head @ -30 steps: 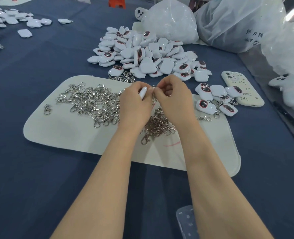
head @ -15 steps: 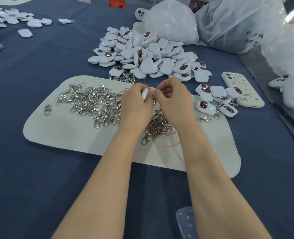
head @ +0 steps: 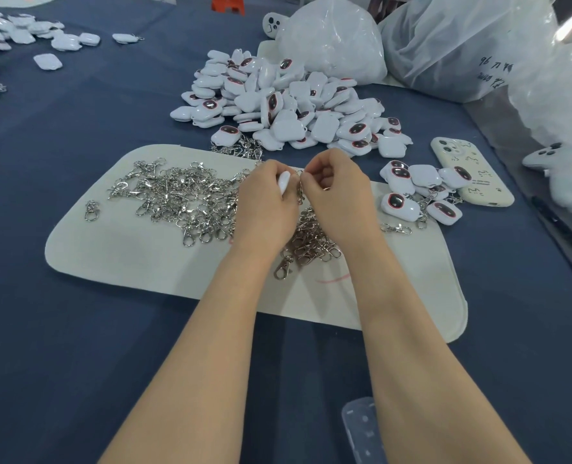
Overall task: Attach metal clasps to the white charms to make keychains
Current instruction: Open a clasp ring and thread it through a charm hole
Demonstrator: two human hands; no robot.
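Note:
My left hand (head: 266, 209) pinches a white charm (head: 283, 183) on edge above the white mat (head: 127, 259). My right hand (head: 340, 199) holds a metal clasp (head: 300, 192) against the charm; the clasp hangs down between the two hands. Loose silver clasps (head: 177, 199) lie spread over the mat to the left and under my wrists. A big heap of white charms (head: 288, 105) with dark oval faces sits just beyond the mat. A small group of charms with clasps on them (head: 415, 195) lies to the right.
A cream phone (head: 469, 172) lies at the right on the blue cloth (head: 60, 363). Clear plastic bags (head: 338, 38) stand at the back right. More white charms (head: 16, 35) lie at the far left. A translucent plastic piece (head: 361, 426) sits near the bottom edge.
Both hands have stayed together over the mat. The fingers have shifted slightly around the charm and clasp, and the clasp now hangs visibly between them.

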